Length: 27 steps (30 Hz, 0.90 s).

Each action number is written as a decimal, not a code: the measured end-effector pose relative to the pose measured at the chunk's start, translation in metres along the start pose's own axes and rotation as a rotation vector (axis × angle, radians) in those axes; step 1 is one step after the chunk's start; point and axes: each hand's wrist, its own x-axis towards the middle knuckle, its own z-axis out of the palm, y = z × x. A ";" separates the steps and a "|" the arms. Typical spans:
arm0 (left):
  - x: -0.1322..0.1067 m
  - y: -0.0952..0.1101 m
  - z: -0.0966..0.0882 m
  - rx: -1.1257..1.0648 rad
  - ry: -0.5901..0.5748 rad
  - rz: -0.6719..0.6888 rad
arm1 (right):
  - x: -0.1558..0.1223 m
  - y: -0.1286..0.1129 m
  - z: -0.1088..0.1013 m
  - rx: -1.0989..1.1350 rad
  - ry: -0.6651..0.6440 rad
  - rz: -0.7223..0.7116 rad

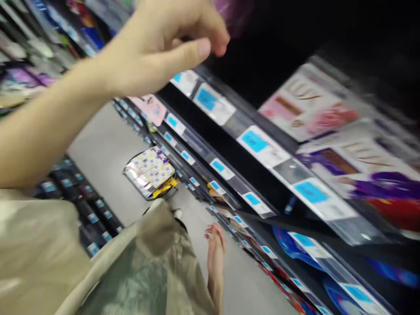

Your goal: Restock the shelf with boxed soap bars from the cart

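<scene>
My left hand [164, 43] is raised at the top of the view, its forearm coming in from the left edge. Its fingers curl down close to the thumb and nothing shows between them. It hovers in front of a dark store shelf [229, 127] with blue-and-white price labels [252, 142]. My right hand [215, 249] hangs low beside my beige garment [141, 271], fingers loose and pointing at the floor, holding nothing. Pink and white packaged cosmetics [305, 109] hang on the shelf to the right of my left hand.
A black basket [149, 173] holding several patterned packs stands on the grey aisle floor [101, 148]. More labelled shelves [85, 205] line the left side of the aisle. Blue round packages [292, 247] sit on the lower right shelf. The picture is tilted and blurred.
</scene>
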 end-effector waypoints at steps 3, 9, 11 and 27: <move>-0.066 0.034 0.021 -0.366 0.117 -0.251 | 0.006 0.009 0.011 -0.048 -0.019 0.056; -0.189 0.030 0.214 -0.452 -0.420 -0.500 | 0.009 0.020 0.039 -0.134 -0.054 0.172; -0.218 0.033 0.272 -0.462 -0.620 -0.552 | 0.007 0.022 0.048 -0.175 -0.061 0.190; -0.190 0.028 0.563 -0.712 -0.796 -0.684 | -0.018 0.076 0.053 -0.477 0.105 0.476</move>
